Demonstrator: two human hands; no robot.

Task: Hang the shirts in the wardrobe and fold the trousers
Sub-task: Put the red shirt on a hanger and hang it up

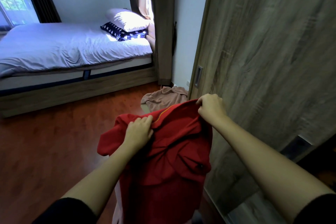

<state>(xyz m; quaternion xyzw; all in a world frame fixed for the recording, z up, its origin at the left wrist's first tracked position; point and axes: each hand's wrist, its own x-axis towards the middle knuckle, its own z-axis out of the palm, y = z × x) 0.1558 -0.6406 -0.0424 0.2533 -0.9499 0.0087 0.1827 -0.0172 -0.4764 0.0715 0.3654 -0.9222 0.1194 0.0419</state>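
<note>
gripping the red shirt (163, 152), left hand (139, 129) and right hand (211, 106) hide its collar; beige garment (163, 97) lies beyond, wardrobe door (263, 60) right.

Single head-worn wide-angle view, looking forward and steeply down along both forearms, with the left hand (140, 130) and right hand (211, 107) close below centre. The wardrobe door (263, 60) fills the right side at near range. The bed (72, 47) lies farther off, upper left; straight edges bow toward the frame borders.
</note>
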